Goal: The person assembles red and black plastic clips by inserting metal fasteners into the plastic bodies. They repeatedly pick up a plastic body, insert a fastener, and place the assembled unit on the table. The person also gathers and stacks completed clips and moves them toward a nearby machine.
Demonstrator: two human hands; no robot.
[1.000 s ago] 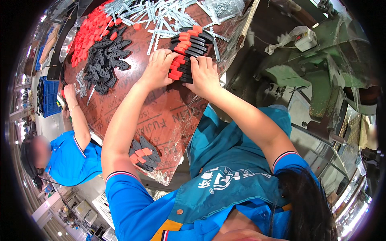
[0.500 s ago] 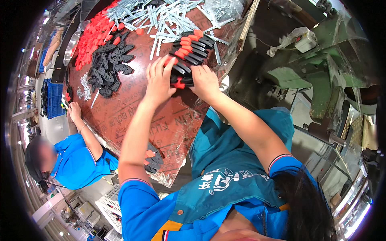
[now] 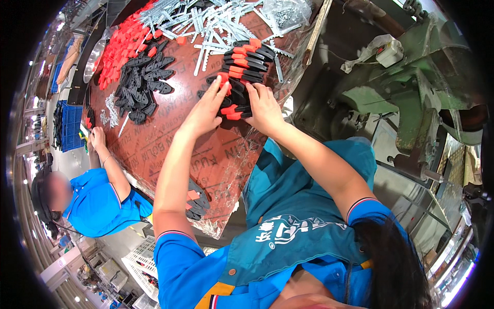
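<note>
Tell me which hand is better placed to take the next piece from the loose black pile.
Probably the left hand: the black pile lies on its side of the board, while the right hand rests on the stacked row, farther away.

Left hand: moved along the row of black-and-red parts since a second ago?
No. The left hand stays at the near end of the black-and-red parts.

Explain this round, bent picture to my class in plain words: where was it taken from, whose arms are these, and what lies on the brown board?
A wide-lens camera on a person's head looks down, so straight edges bend. The two bare arms are that person's own. The left hand and right hand press on a row of black-and-red clips on the brown board. Farther off lie loose black pieces, red pieces and grey metal strips. A co-worker in blue sits at the left.
</note>
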